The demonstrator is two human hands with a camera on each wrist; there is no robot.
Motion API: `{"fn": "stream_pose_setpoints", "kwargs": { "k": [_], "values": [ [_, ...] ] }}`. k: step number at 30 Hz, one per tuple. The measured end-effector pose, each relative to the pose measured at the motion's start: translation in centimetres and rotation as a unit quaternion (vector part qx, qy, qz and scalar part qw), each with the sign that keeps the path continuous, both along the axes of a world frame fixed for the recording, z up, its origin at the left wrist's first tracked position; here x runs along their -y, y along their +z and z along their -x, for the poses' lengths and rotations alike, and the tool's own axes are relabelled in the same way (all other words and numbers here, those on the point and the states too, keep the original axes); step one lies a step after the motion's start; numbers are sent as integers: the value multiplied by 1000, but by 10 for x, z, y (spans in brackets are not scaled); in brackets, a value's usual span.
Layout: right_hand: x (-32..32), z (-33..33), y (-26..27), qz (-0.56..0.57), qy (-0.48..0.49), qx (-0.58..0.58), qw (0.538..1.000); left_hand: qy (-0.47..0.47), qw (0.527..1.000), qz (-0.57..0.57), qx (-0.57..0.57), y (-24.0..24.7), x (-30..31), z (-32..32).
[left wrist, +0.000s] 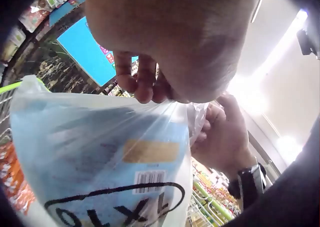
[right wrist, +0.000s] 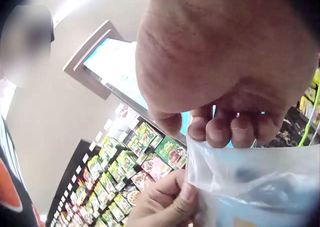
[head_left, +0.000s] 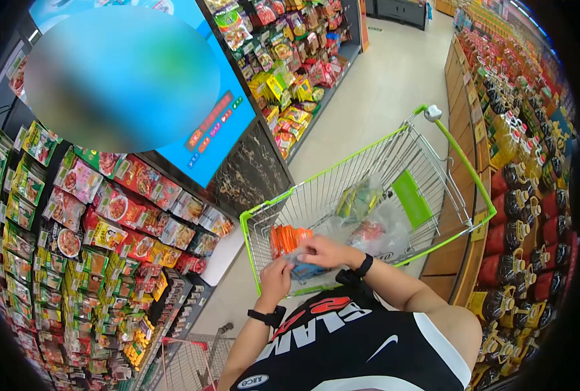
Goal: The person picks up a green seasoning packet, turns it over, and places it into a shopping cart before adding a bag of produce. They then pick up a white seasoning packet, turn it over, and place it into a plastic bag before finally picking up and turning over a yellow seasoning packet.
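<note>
Both hands hold the top of a translucent plastic bag (left wrist: 95, 137) over the shopping cart. A light blue package with a barcode (left wrist: 151, 181) shows through the plastic, and black printing crosses its front. My left hand (head_left: 276, 281) pinches one side of the gathered bag top. Close beside it, my right hand (head_left: 326, 252) grips the other side, its fingers (right wrist: 218, 132) curled over the edge in the right wrist view. The plastic is drawn into folds between the two hands. Orange packages (head_left: 288, 240) lie in the cart just beyond them.
The green-edged wire cart (head_left: 322, 171) also carries a clear bag with red contents (head_left: 371, 231) and a green-yellow package (head_left: 360, 195). Shelves of packets (head_left: 101, 221) and a lit screen (head_left: 205, 153) stand left. Bottles (head_left: 506, 241) line the right. Another cart (head_left: 185, 362) is behind.
</note>
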State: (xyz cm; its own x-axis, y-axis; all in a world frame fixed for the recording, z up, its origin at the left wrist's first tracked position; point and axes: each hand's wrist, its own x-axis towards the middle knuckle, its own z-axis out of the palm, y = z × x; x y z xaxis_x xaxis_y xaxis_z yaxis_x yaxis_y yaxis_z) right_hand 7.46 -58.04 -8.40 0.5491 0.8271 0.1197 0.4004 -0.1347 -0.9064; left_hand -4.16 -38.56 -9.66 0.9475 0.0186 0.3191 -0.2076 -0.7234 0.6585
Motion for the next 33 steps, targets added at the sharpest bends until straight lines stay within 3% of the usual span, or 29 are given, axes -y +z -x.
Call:
{"fn": "stream_pose_setpoints", "kwargs": {
  "k": [3, 8, 14, 18, 21, 33],
  "values": [
    [0, 5, -5, 15, -102, 182, 978, 9, 1000, 28, -6, -1, 3, -1],
    [-9, 11, -18, 91, -94, 268, 955, 21, 997, 59, -34, 7, 8, -4],
    [-9, 15, -3, 117, -7, 248, 962, 12, 993, -65, -100, -4, -4, 0],
    [-17, 22, -49, 113, 35, 272, 955, 27, 987, -104, -118, -33, -3, 6],
    [-16, 17, -47, 116, 40, 274, 954, 54, 990, -34, -126, -38, 4, 4],
    [-17, 19, -41, 117, -3, 221, 968, 102, 987, 24, -120, -52, 5, -17]
  ]
}}
